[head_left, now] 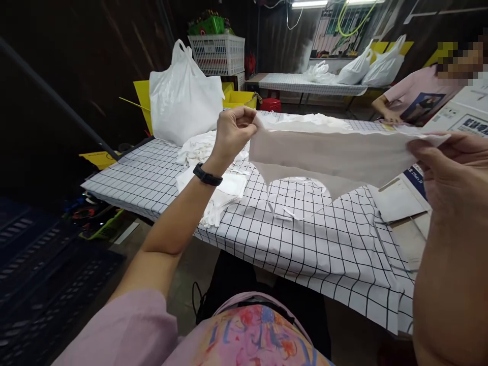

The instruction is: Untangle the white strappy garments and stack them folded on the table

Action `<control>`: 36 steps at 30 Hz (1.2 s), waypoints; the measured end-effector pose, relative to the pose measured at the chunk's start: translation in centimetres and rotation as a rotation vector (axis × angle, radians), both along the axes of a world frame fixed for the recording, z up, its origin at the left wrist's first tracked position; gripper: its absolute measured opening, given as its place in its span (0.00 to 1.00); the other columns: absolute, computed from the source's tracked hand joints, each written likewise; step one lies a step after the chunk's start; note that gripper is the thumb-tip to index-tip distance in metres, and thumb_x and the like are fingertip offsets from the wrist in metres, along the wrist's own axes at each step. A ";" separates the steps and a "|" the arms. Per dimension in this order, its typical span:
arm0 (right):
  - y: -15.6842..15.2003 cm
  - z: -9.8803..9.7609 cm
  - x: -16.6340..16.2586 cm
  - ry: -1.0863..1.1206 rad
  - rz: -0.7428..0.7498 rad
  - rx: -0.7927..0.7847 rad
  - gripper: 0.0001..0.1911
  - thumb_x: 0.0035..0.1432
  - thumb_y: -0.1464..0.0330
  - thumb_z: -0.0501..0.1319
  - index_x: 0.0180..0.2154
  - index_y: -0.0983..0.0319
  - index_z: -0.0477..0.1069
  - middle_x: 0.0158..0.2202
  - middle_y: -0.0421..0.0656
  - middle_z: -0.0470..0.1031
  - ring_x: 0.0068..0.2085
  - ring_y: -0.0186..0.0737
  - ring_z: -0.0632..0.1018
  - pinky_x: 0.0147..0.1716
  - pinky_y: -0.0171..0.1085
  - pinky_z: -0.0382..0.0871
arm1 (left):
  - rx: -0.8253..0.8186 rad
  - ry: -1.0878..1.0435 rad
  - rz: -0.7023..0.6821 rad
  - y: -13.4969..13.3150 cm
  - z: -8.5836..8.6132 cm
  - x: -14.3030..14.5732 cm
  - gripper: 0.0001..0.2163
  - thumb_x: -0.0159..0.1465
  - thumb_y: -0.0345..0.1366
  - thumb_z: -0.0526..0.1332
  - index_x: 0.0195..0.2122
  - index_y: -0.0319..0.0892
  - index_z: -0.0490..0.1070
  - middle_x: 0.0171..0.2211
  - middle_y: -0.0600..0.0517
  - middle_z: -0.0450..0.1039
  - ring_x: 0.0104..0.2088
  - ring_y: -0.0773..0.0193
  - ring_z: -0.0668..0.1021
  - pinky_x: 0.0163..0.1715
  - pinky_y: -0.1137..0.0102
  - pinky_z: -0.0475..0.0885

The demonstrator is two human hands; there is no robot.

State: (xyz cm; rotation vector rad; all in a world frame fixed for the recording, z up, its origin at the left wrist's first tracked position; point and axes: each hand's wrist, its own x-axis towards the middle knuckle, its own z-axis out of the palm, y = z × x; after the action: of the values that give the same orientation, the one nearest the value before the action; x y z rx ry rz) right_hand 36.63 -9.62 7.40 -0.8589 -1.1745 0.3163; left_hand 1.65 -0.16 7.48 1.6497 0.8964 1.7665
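Note:
A thin white piece of fabric [328, 152] is stretched in the air above the table, its lower edge cut in curves with hanging points. My left hand [234, 129] pinches its upper left corner, and a black band circles that wrist. At the opposite end, my right hand [450, 157] grips the upper right corner between thumb and fingers. Below and left of the fabric lies a stack of white cloth pieces [229, 190]. Behind that, a crumpled white heap [200, 147] rests on the table, and more white cloth [316, 119] shows beyond the held piece.
The table wears a white, black-checked cloth [305, 259]. A full white plastic bag [185, 96] stands at its far left. On the right are an open cardboard box [404, 203] and a co-worker [415, 94] in pink. Crates [217, 53] stack behind; a red stool [270, 104] stands beyond.

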 end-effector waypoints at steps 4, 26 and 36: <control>-2.0 -0.2 -0.9 -0.051 -0.028 -0.030 0.15 0.39 0.65 0.82 0.32 0.56 0.86 0.29 0.43 0.78 0.31 0.40 0.77 0.47 0.54 0.72 | -0.001 0.052 0.030 0.1 -0.8 0.0 0.09 0.53 0.19 0.62 0.28 0.41 0.72 0.26 0.56 0.73 0.29 0.69 0.77 0.31 0.74 0.74; -15.5 -19.8 -0.3 -0.572 0.641 -0.792 0.08 0.63 0.64 0.69 0.43 0.47 0.85 0.42 0.41 0.86 0.43 0.45 0.84 0.42 0.43 0.81 | -0.181 0.707 -0.110 -18.8 -22.5 -8.6 0.07 0.64 0.25 0.61 0.39 0.43 0.74 0.40 0.49 0.81 0.43 0.61 0.83 0.46 0.66 0.77; -15.9 -18.3 0.2 -0.650 0.593 -0.681 0.10 0.63 0.60 0.66 0.43 0.39 0.84 0.41 0.41 0.86 0.40 0.50 0.87 0.36 0.42 0.86 | -0.159 0.596 -0.067 -19.7 -22.4 -8.2 0.04 0.65 0.30 0.66 0.41 0.44 0.78 0.38 0.47 0.83 0.40 0.60 0.84 0.43 0.62 0.79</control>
State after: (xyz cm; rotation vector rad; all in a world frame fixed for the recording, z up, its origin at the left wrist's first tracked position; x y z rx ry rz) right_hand 36.79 -25.52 -10.94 -1.2351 -1.9826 1.0163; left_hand -6.58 -19.85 -14.92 2.1049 1.1816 1.1272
